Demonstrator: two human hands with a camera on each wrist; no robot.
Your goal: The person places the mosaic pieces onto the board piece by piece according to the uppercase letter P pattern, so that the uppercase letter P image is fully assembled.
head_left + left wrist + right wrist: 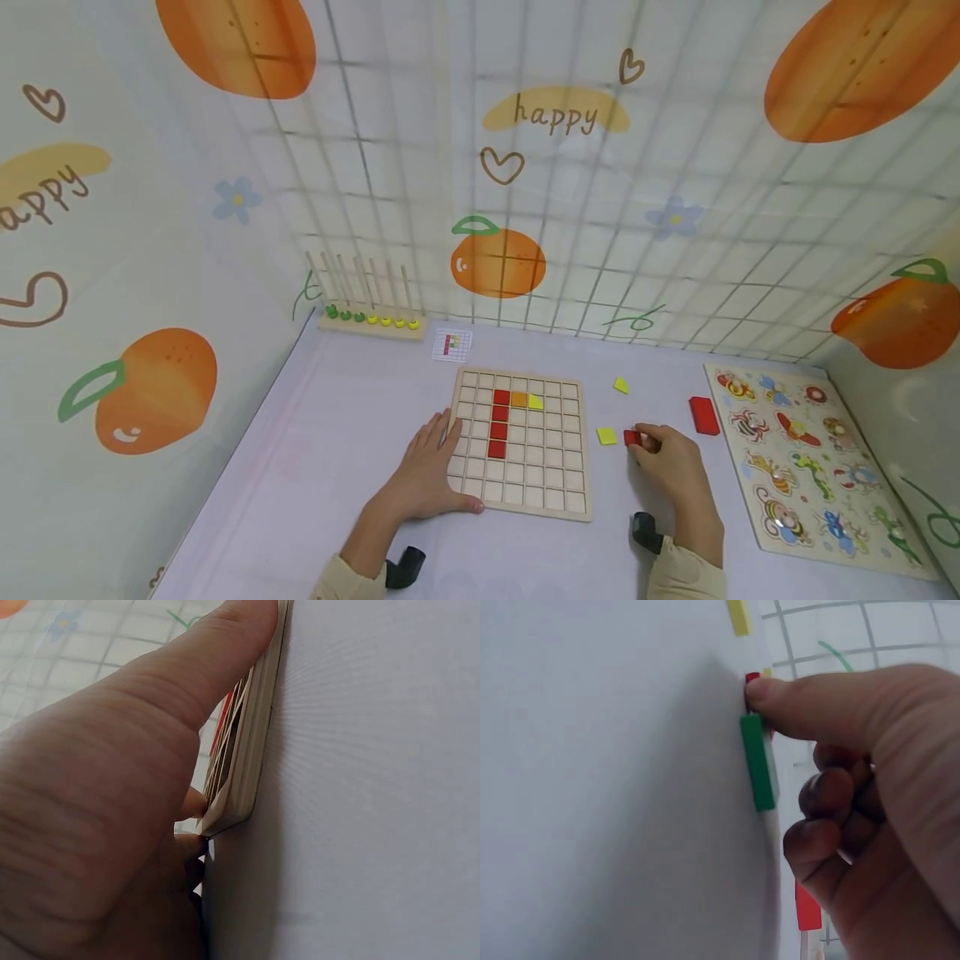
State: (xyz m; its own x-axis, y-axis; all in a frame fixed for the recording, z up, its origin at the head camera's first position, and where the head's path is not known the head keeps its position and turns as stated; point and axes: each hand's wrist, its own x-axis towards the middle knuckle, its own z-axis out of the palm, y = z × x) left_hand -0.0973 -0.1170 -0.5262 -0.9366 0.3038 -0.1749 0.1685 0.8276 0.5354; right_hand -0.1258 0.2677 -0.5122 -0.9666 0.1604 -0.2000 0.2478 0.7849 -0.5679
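A wooden grid board (pixel 547 500) lies in the middle of the table. Several red square tiles (pixel 498 431) form a column on it, with an orange tile (pixel 519 399) and a yellow cut-corner tile (pixel 536 402) beside the top one. My left hand (pixel 427 475) rests at the board's lower left corner, fingers straight along the left side, thumb at the near edge. To the right of the board, my right hand (pixel 671 467) pinches a red tile (pixel 632 437) between thumb and fingers. A green block (pixel 758 763) shows by that thumb in the right wrist view; the hand hides it from the head view.
Near the right hand lie a yellow square tile (pixel 607 436), a yellow cut tile (pixel 621 385) and a red block (pixel 703 416). An insect puzzle board (pixel 780 458) fills the right side. At the back stand a bead rack (pixel 375 330) and a small pattern card (pixel 452 344).
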